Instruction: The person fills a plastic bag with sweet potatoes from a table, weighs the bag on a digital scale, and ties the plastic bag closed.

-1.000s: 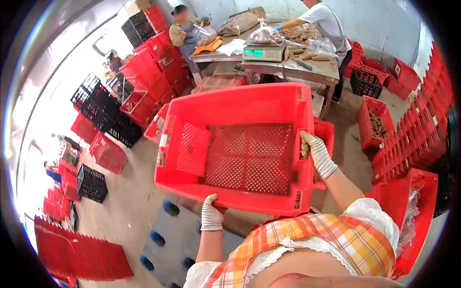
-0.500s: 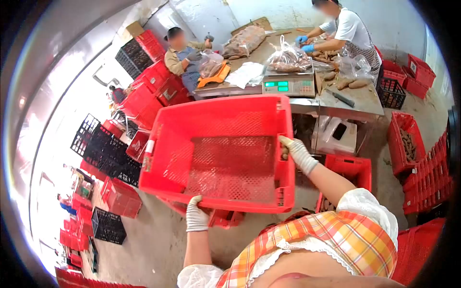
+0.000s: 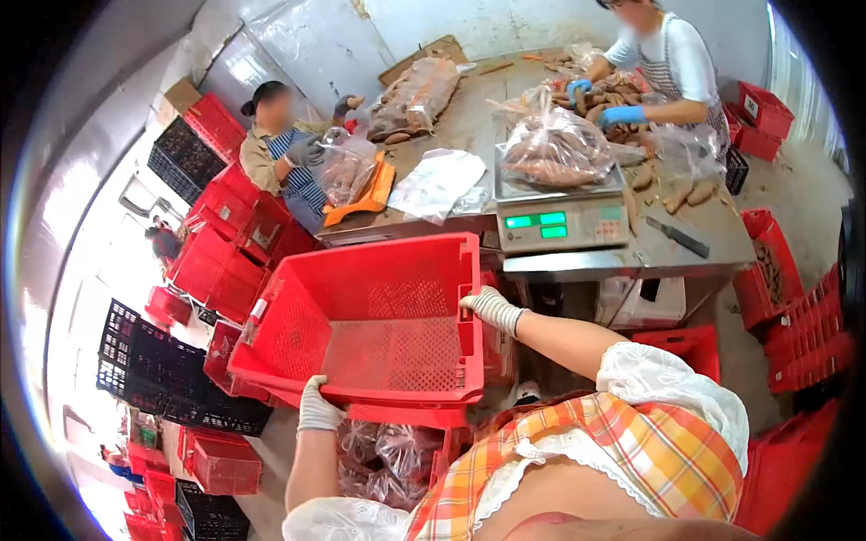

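A red plastic crate (image 3: 388, 356) hangs in front of me, tilted so that its perforated floor shows. My left hand (image 3: 318, 406), in a pale striped glove, is closed on its near rim toward the left. At the crate's right end, my right hand (image 3: 494, 309) grips the rim, also gloved. Just below sits another red crate (image 3: 440, 462) holding several clear bags of brown roots (image 3: 397, 455), partly hidden by the held crate. A digital scale (image 3: 577, 221) stands on the metal table beyond, with a bag of sweet potatoes (image 3: 555, 149) on its pan.
Two people work at the metal table (image 3: 469, 117): one handles a bag on an orange stand (image 3: 365, 194), the other reaches blue gloves into loose sweet potatoes. A knife (image 3: 678, 236) lies near the table's edge. Red and black crates (image 3: 162, 361) are stacked left; more stand right.
Both hands have carried the red crate down and left in view, nearer the floor. The table and scale appear closer, and the crate of bagged roots below has come into sight.
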### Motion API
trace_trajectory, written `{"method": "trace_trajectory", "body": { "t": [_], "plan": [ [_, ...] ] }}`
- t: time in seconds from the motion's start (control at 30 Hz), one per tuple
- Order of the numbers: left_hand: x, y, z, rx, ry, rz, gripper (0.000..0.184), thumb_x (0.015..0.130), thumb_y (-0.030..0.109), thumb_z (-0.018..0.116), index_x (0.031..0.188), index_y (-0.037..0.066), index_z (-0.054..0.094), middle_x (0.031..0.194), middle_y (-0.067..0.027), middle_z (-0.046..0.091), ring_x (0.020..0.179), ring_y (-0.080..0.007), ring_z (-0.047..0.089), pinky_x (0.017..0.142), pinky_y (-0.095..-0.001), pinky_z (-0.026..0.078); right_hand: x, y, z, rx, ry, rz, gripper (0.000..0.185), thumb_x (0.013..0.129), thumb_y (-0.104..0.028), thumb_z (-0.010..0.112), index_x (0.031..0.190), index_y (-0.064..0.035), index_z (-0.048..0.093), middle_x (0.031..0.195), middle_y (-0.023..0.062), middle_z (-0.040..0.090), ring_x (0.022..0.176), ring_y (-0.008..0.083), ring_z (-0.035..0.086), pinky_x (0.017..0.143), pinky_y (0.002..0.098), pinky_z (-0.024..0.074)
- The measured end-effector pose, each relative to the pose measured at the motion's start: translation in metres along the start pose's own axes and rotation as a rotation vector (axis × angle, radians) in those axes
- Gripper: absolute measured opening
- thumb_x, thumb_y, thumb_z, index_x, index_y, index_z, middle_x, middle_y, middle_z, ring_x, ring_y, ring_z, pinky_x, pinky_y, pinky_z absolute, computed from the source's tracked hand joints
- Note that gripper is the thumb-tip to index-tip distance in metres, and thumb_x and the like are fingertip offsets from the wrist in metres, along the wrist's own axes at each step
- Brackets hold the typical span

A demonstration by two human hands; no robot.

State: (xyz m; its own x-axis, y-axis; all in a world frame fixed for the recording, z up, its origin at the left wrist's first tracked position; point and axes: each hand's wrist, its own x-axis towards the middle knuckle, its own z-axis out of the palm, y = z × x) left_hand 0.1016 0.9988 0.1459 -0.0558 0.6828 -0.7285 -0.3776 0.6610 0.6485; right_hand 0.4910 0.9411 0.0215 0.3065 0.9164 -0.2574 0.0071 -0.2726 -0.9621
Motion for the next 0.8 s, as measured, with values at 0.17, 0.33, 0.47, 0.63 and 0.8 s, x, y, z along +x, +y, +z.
{"method": "trace_trajectory", "body": {
  "t": [0.17,0.33,0.47,0.63,0.8],
  "plan": [
    [0.083,0.05,0.063,0.186,0.054,0.006,0.032,0.066,0.03,0.066,0.091,0.016,0.051,0.092,-0.0043,0.058,0.076,-0.026,0.054,0.066,-0.0429,0.051,0.069,0.005,0.006,0.105,0.071,0.223,0.03,0.068,-0.031,0.069,0.078,-0.003,0.066,0.077,0.011,0.064,0.069,0.0221,0.058,0.068,0.0367,0.046],
    [0.099,0.06,0.128,0.319,0.136,-0.043,0.027,0.068,0.033,0.066,0.085,0.017,0.052,0.083,-0.0029,0.06,0.07,-0.0239,0.056,0.053,-0.0402,0.049,0.118,0.0,-0.015,0.133,0.149,0.345,0.033,0.071,-0.034,0.067,0.082,-0.0037,0.064,0.08,0.0132,0.063,0.063,0.0272,0.058,0.057,0.0418,0.0481],
    [0.143,0.067,0.127,0.212,0.071,-0.029,0.027,0.067,0.032,0.067,0.082,0.016,0.052,0.079,-0.0029,0.057,0.064,-0.0222,0.052,0.046,-0.0367,0.044,0.129,-0.008,-0.023,0.247,0.054,0.263,0.047,0.07,-0.034,0.071,0.097,0.0027,0.062,0.089,0.015,0.064,0.081,0.026,0.059,0.075,0.0402,0.0457],
    [0.168,0.058,0.108,0.163,0.038,0.051,0.033,0.065,0.021,0.067,0.094,0.01,0.056,0.097,-0.0084,0.06,0.085,-0.027,0.057,0.074,-0.0447,0.052,0.129,0.014,-0.007,0.035,0.165,0.172,0.025,0.073,-0.028,0.066,0.075,-0.0034,0.061,0.073,0.0065,0.061,0.069,0.0182,0.055,0.067,0.0333,0.045],
    [0.22,0.009,0.06,-0.053,-0.165,0.04,0.041,0.065,0.017,0.062,0.105,0.01,0.055,0.106,-0.0083,0.059,0.095,-0.0304,0.054,0.086,-0.0506,0.046,0.126,0.053,0.0,0.242,0.139,0.046,0.039,0.073,-0.023,0.07,0.1,0.001,0.055,0.09,0.0138,0.063,0.083,0.0219,0.061,0.076,0.0344,0.0493]
  ]
}}
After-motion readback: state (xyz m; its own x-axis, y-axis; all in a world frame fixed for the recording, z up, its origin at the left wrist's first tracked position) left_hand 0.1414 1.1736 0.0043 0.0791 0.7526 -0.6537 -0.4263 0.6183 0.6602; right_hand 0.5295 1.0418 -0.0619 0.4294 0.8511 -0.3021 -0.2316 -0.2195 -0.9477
